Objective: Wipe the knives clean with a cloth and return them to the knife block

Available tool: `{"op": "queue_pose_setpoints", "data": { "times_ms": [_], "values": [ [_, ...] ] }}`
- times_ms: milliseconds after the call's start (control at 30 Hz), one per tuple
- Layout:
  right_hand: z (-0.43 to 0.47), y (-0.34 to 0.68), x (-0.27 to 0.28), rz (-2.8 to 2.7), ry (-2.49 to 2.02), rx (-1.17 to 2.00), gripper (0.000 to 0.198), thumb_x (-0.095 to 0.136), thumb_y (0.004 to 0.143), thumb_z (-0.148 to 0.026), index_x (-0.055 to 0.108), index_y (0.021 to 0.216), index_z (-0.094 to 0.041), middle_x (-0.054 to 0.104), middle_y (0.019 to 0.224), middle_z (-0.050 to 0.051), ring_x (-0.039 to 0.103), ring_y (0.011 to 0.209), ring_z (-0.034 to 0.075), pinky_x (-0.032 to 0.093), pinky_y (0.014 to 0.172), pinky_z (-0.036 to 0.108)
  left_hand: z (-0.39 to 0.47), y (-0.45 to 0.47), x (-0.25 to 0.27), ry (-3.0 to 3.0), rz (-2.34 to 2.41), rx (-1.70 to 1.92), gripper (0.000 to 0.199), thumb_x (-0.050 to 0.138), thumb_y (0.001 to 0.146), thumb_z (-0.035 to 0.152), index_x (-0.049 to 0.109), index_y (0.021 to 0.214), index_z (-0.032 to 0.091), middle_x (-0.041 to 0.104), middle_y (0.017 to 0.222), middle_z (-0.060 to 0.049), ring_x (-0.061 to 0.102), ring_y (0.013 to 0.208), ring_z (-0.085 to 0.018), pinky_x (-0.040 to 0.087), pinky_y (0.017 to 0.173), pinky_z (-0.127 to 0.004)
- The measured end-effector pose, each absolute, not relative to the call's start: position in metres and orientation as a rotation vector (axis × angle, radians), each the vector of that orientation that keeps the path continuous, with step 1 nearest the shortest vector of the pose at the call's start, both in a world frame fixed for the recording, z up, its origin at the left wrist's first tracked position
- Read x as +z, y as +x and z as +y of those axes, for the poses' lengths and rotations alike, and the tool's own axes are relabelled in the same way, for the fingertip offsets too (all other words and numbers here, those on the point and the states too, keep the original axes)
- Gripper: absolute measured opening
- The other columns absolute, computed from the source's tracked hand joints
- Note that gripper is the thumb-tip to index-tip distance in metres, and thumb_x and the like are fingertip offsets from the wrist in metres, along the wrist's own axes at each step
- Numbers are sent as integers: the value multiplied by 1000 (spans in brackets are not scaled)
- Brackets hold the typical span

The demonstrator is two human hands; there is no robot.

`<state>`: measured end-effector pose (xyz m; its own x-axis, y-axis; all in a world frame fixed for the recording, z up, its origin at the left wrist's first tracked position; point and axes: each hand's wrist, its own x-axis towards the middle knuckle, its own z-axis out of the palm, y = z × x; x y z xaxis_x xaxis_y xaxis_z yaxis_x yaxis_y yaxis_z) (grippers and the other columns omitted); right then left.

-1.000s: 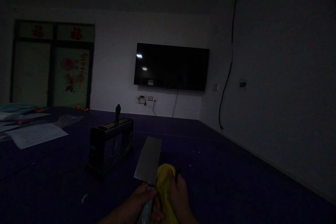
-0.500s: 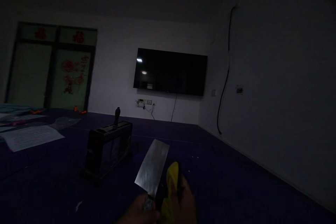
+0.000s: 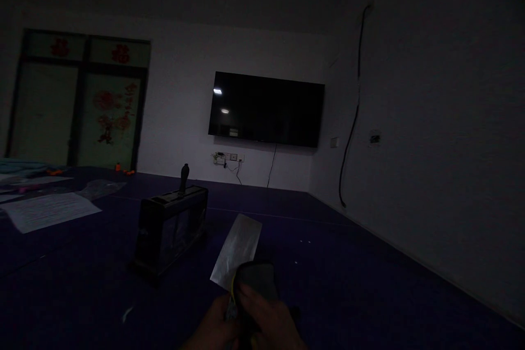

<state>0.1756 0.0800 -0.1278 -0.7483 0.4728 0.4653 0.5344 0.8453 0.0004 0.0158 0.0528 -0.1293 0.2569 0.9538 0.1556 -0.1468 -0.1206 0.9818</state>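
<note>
A cleaver with a broad, shiny blade points up and away from me. Its handle is closed in my left hand, low in the view. My right hand grips a cloth, dark grey on the face I see, with a yellow edge. The cloth overlaps the blade's lower right part near the handle; whether it presses on the steel I cannot tell. To the left a black knife block stands upright on the dark blue tabletop, with one black handle sticking out of its top.
Printed paper and clear plastic wrap lie at the left. Small orange items sit by the far edge. White scraps dot the tabletop. A wall-mounted television hangs beyond, and a wall runs along the right.
My right hand and cloth have moved left onto the base of the blade; the cloth now shows its grey face instead of yellow. The cleaver has barely shifted.
</note>
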Motion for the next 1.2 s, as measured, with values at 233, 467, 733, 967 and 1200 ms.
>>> {"op": "queue_pose_setpoints", "data": {
  "times_ms": [233,467,733,967,1200],
  "values": [
    [75,178,-114,-2686,-801,-113,83,45,56,-1,42,136,-25,37,141,6,58,109,24,51,85,31,47,15,-119,1337,865,1157,22,72,53,21,66,73,15,67,70,-3,60,70,-18,47,67,-26],
    [81,180,-125,-2584,-729,-97,78,49,61,-3,44,135,-29,42,139,3,57,111,22,49,86,26,55,17,-128,1285,713,1131,26,71,49,25,65,71,13,59,56,0,49,48,-10,39,50,-23],
    [83,183,-129,-2577,-708,-213,86,48,59,-1,36,139,-28,38,141,5,58,111,21,48,87,26,67,7,-148,1230,735,1016,32,67,50,22,64,80,11,56,53,2,46,45,-8,33,45,-19],
    [81,189,-127,-2384,-638,-606,61,42,77,-6,45,135,-25,51,130,9,70,77,20,55,61,26,62,6,-135,1308,646,896,38,76,53,39,63,78,14,54,53,2,46,45,-9,33,46,-20],
    [73,191,-130,-2281,-557,-784,40,35,91,-17,57,124,-23,62,117,10,69,71,19,52,56,26,49,1,-121,1399,629,803,35,69,70,48,65,84,16,60,66,-1,59,60,-14,46,58,-26]
  ]
}}
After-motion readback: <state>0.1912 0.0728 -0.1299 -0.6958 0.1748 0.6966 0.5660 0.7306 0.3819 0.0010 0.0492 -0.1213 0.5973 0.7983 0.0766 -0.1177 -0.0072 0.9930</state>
